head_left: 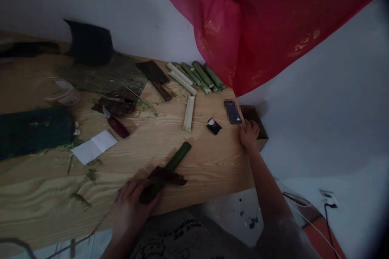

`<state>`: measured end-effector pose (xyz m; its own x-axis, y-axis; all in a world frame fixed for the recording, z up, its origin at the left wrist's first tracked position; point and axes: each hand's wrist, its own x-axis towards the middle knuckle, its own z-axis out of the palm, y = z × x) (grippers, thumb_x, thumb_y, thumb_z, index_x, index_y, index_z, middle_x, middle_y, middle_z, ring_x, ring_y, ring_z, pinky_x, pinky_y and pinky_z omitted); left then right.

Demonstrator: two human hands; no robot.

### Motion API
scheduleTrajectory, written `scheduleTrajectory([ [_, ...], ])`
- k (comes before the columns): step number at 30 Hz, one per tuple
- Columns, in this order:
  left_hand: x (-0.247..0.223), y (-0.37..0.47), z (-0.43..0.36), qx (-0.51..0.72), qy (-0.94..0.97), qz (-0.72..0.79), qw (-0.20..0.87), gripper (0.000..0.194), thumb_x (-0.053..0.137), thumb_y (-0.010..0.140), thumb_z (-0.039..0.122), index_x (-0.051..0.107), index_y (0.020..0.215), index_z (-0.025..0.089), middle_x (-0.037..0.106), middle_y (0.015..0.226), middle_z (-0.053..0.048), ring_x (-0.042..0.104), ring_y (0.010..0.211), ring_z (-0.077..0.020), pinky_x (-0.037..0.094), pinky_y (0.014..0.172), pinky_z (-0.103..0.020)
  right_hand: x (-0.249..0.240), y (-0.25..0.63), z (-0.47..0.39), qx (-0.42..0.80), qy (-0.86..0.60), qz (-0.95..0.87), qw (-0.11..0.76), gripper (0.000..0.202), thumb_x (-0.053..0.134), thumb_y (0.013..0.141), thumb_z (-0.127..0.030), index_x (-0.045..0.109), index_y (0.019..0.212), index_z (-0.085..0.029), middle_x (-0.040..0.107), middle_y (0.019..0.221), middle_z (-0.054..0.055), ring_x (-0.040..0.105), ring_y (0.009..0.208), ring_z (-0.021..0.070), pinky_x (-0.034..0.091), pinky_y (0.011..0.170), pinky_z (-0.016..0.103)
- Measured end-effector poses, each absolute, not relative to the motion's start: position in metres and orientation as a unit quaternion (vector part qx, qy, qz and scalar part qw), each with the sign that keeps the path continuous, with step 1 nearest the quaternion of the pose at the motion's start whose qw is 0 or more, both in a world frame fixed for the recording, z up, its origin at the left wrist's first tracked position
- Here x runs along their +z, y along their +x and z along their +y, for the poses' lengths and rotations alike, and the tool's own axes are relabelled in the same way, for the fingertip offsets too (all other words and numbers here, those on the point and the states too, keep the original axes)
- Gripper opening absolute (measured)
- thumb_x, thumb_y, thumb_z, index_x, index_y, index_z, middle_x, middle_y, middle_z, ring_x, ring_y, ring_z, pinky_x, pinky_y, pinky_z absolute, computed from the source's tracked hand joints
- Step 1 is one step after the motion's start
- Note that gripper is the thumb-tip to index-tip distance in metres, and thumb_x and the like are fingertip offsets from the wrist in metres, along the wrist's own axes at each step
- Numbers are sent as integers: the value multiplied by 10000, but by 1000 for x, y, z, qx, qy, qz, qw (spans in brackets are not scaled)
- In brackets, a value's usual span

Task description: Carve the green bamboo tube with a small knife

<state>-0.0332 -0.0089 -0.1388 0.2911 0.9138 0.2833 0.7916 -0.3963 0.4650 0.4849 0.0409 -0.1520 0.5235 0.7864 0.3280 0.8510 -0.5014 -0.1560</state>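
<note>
My left hand (132,200) is closed around the near end of a green bamboo tube (179,156) at the table's front edge. A dark brown flat piece (168,176) crosses the tube just ahead of my fingers; what it is I cannot make out. My right hand (249,132) rests at the table's right edge, fingers a little apart, with nothing visible in it. Close to its fingertips lies a dark phone (233,112), and a cardboard box (261,124) is just beyond the hand. A small black packet (214,126) and a split bamboo strip (189,114) lie between my hands.
Several bamboo pieces (202,75) lie at the back near a cleaver (154,73). Leftward are a red-handled knife (118,126), a folded white paper (94,147), a clear plastic tub (65,93) and dark green sheets (36,131). A red cloth (261,28) hangs above. Cables (299,202) run at right.
</note>
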Motion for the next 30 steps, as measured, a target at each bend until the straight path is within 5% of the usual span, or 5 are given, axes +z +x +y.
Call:
scheduleTrajectory([
  [15,-139,-34,-10,251,797,538,111,285,696,850,501,689,911,222,717,903,-72,666,871,-277,497,793,-401,-152,481,65,-68,-855,-499,124,835,511,865,-687,392,1476,-130,541,1354,222,473,1235,397,399,987,532],
  [24,-141,-34,-9,261,790,541,123,298,705,834,507,702,902,216,722,906,-71,666,863,-272,499,794,-407,-150,478,68,-79,-851,-503,127,731,504,889,-654,448,1418,-153,566,1301,204,497,1167,375,405,948,502],
  [30,-141,-34,-9,259,797,532,119,298,700,842,508,694,930,223,721,932,-81,666,882,-286,495,796,-414,-153,473,68,-81,-837,-533,100,564,460,961,-498,464,1452,-221,526,1314,181,501,1147,337,392,992,499],
])
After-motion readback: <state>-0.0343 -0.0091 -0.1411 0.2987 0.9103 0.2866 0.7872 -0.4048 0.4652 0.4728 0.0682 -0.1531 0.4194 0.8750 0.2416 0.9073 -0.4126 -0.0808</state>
